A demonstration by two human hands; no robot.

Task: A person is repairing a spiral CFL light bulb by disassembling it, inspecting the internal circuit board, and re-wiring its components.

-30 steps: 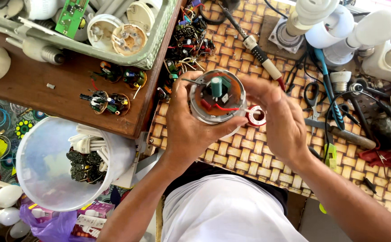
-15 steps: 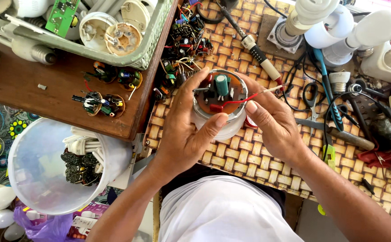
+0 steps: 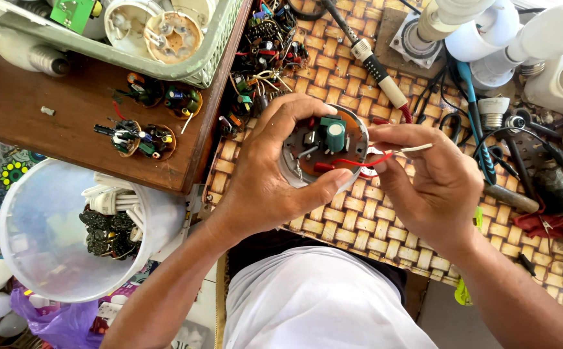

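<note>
Both hands raised: left point(image 3: 265, 178) cups lamp base point(image 3: 323, 145), right point(image 3: 433, 184) apparently pinches wire point(image 3: 385, 154).

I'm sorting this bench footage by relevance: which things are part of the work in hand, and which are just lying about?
In hand:
- left hand gripping the round lamp base with its circuit board
- right hand pinching the red wire

Lying about:
- soldering iron
- white bucket of parts
- green basket
- loose boards on the wooden board
- blue-handled tool
</note>
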